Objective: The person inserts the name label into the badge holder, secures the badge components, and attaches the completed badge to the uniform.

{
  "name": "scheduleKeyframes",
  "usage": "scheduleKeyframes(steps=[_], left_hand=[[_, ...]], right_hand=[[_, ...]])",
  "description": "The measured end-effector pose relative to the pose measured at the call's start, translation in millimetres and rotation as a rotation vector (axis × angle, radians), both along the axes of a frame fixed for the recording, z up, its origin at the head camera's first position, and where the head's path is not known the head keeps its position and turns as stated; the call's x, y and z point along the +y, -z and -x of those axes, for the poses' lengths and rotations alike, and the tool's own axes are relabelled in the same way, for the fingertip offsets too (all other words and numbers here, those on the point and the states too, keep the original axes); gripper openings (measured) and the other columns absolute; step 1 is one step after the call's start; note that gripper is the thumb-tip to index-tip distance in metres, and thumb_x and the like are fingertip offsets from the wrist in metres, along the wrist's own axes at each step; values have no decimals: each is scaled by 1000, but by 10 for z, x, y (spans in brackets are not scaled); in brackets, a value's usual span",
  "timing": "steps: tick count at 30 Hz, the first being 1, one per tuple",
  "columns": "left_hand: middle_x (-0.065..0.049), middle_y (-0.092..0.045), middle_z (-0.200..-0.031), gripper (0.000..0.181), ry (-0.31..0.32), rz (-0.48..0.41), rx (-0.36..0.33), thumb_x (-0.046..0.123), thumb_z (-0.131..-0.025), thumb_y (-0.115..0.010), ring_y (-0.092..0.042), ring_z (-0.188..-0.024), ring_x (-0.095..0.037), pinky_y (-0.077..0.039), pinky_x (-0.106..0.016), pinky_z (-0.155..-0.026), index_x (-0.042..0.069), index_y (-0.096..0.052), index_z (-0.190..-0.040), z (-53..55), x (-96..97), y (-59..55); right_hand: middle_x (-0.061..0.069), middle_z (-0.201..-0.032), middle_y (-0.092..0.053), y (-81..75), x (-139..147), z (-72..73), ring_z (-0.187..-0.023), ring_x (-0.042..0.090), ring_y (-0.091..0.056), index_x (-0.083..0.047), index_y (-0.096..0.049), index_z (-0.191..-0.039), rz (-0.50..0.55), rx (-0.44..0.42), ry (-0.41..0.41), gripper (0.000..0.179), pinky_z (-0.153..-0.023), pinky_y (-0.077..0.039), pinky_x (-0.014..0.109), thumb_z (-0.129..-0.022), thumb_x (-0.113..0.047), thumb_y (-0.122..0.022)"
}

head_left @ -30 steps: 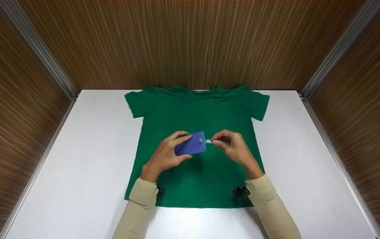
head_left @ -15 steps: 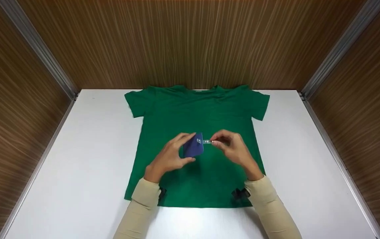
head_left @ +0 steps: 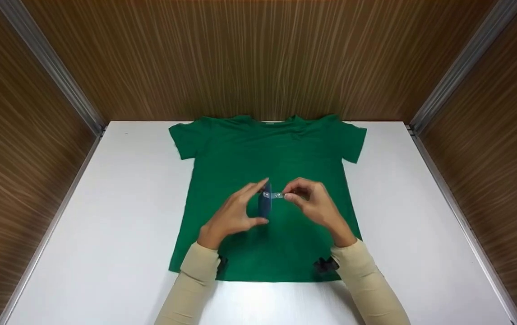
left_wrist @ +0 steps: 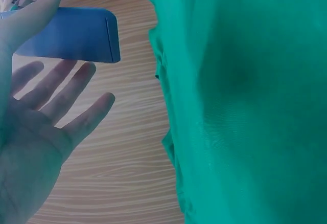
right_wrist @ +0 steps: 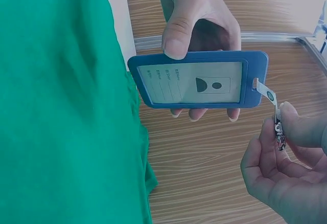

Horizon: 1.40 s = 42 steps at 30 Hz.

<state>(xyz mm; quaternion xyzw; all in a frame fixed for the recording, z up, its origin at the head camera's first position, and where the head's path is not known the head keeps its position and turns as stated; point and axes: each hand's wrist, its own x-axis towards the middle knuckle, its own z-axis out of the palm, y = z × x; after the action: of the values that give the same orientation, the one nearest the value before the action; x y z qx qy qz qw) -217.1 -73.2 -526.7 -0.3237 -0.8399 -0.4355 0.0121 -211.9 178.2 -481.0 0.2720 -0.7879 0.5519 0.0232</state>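
A blue badge holder (head_left: 265, 205) is held up over the green T-shirt (head_left: 267, 153), turned nearly edge-on in the head view. My left hand (head_left: 231, 214) grips it by its long edges, thumb on one side and fingers on the other. In the right wrist view the badge holder (right_wrist: 194, 81) shows a white card with printed lines and a simple portrait drawing. A clear strap (right_wrist: 266, 92) runs through its slot to a metal clip (right_wrist: 279, 132). My right hand (head_left: 315, 201) pinches this clip between thumb and fingers.
The T-shirt lies spread flat on a white table (head_left: 118, 203), its collar toward the back wood-grain panel (head_left: 258, 58). Wood-grain side panels with metal rails (head_left: 60, 67) stand left and right.
My left hand has turned the badge holder from showing its blue back to nearly edge-on and moved slightly right. My right hand has shifted slightly left, still pinching the clip.
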Motion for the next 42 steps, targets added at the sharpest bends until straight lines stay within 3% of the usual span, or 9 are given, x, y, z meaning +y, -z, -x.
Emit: scheduleKeyframes(steps=[4, 8, 13, 18, 25, 30, 42], left_hand=[[-13, -57, -147, 91, 12, -2, 4, 23, -85, -86, -59, -132, -36, -47, -51, -114, 17, -36, -161, 2, -15, -11], [-10, -58, -145, 75, -9, -9, 30, 26, -93, -79, -59, -134, -29, -48, -47, -114, 20, -43, -158, 2, -38, -38], [-11, -63, -138, 52, -36, -58, 143, 23, -99, -69, -63, -128, -24, -52, -44, -108, 13, -56, -149, 9, -55, -80], [-11, -65, -133, 45, -30, -75, 230, 24, -101, -66, -66, -121, -23, -56, -41, -102, 11, -61, -144, 8, -43, -115], [-11, -65, -133, 45, -21, -58, 239, 24, -100, -65, -66, -119, -22, -56, -38, -101, 11, -63, -142, -6, -37, -143], [-10, -65, -133, 45, -22, -53, 234, 26, -99, -66, -65, -120, -21, -55, -37, -102, 11, -64, -141, -12, -32, -152], [-13, -63, -134, 40, 11, -49, 219, 24, -95, -72, -63, -124, -25, -54, -40, -104, 9, -70, -132, -23, -10, -138]], right_hand=[[19, -101, -72, 12, 11, 9, -89, 11, -69, 1, -73, -101, -11, 16, -12, 10, -82, -57, 19, -98, -6, -68], [19, -100, -72, 23, 26, 21, -86, 9, -67, 1, -73, -101, -23, 22, -15, 9, -79, -56, 19, -98, -6, -68], [19, -100, -72, 17, 27, 23, -86, 9, -67, 1, -73, -100, -31, 11, -17, 9, -79, -56, 19, -98, -5, -68], [18, -101, -72, 0, 2, 7, -87, 12, -67, 0, -74, -101, -53, -4, -28, 10, -80, -57, 21, -98, -7, -68], [19, -100, -73, 8, -21, -8, -88, 14, -68, 2, -73, -101, -54, -17, -47, 9, -83, -58, 22, -98, -5, -67], [18, -100, -73, 18, -41, -11, -90, 17, -69, 2, -74, -102, -75, -16, -59, 11, -86, -60, 29, -99, -6, -67], [14, -97, -74, 45, -110, -39, -90, 24, -72, 0, -77, -95, -100, 53, -68, 10, -86, -61, 29, -95, -8, -72]])
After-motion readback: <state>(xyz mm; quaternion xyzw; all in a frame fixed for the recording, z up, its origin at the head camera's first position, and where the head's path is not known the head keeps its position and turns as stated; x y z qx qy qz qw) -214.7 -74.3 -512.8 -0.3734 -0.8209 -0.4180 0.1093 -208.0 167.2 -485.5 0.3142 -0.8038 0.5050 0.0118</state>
